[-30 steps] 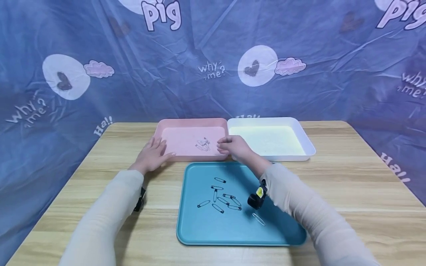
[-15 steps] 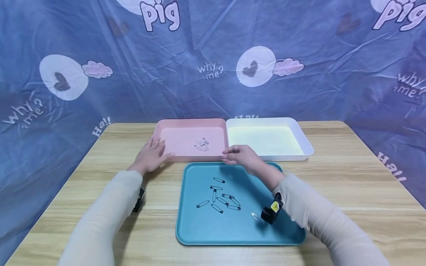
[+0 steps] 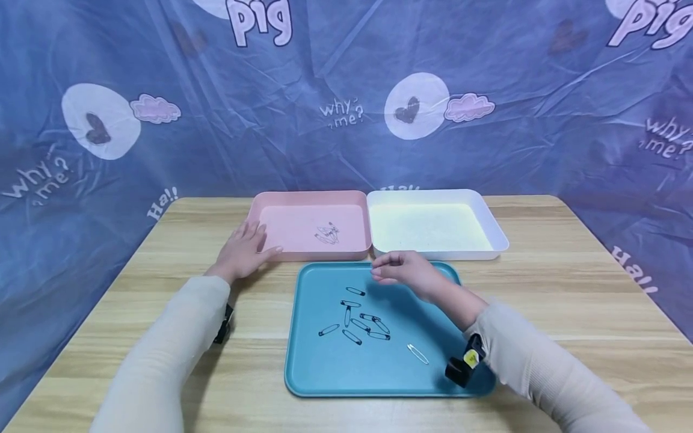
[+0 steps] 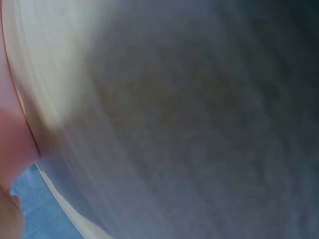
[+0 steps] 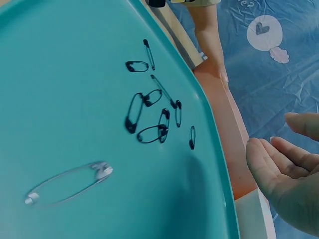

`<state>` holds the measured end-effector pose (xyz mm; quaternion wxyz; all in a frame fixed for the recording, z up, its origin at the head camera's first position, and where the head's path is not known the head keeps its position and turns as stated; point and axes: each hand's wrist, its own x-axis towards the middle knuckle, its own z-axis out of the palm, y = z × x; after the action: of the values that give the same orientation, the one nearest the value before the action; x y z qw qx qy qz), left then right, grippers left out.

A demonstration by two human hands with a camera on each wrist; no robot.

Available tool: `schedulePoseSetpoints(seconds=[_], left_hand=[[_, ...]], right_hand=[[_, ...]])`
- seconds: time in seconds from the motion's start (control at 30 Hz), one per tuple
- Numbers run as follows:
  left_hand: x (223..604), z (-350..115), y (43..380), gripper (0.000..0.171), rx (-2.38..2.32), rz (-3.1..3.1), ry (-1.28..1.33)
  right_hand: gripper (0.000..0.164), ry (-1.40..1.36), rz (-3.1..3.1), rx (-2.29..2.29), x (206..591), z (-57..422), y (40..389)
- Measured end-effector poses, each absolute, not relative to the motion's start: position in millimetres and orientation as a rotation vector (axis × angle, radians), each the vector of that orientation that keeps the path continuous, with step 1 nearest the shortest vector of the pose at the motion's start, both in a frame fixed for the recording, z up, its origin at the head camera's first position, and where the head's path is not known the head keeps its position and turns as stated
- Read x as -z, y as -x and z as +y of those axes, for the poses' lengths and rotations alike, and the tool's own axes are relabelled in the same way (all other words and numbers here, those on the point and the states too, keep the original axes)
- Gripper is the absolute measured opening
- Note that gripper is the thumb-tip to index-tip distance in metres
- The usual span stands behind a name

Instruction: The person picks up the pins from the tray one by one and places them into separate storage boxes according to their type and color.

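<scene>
My left hand point(image 3: 242, 251) rests spread at the left front corner of the pink tray point(image 3: 308, 255), thumb along its front wall. Over the far edge of the teal tray point(image 3: 325, 376) hovers my right hand point(image 3: 409, 275), its fingers loosely bent. In the right wrist view nothing shows between thumb and fingers. Several black safety pins point(image 5: 131, 125) lie scattered mid-tray on the teal surface. A single silver safety pin point(image 5: 103, 171) lies apart from them, to the right in the head view. Inside the pink tray is a small pile of silver safety pins point(image 3: 327, 234).
A white tray point(image 3: 433, 225) stands right of the pink one, side against side. Both sit behind the teal tray on a wooden table point(image 3: 568, 300). A blue printed cloth point(image 3: 243, 120) hangs behind. The left wrist view shows mostly blurred tabletop.
My right hand has drawn back from the pink tray's right front corner, toward me and to the right, over the teal tray's far edge. My left hand keeps its place.
</scene>
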<state>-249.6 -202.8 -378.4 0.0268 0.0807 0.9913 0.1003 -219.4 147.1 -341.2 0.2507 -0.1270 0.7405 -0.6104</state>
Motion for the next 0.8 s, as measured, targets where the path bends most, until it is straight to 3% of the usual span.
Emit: schedulePoseSetpoints(seconds=[0.8], left_hand=[[376,-203,248,0.081,-0.35,3.061,-0.246]], right_hand=[[0.036,0.476,1.984,1.493,355,190,178]])
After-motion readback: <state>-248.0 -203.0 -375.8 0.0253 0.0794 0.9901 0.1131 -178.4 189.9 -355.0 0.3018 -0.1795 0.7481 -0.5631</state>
